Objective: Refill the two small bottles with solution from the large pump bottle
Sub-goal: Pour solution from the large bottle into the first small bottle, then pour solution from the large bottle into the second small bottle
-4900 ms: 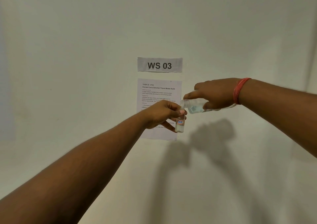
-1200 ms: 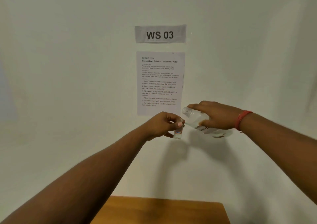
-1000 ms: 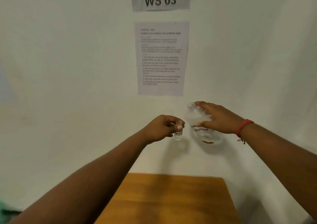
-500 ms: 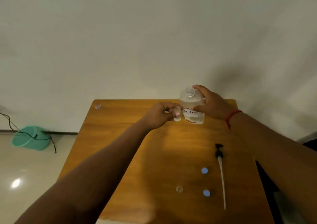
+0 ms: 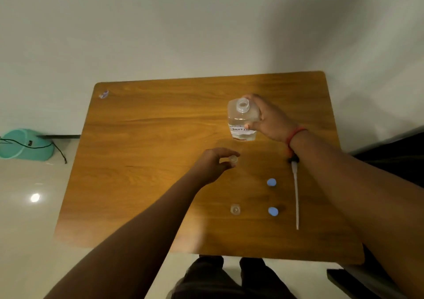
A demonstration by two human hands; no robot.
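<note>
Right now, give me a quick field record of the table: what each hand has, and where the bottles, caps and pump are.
left hand: pinching small open bottle above table
right hand: gripping large bottle, upright, neck open
second small bottle: standing on table, uncapped
blue caps: two loose, far one, near one
pump with tube: lying flat, right of the caps
</note>
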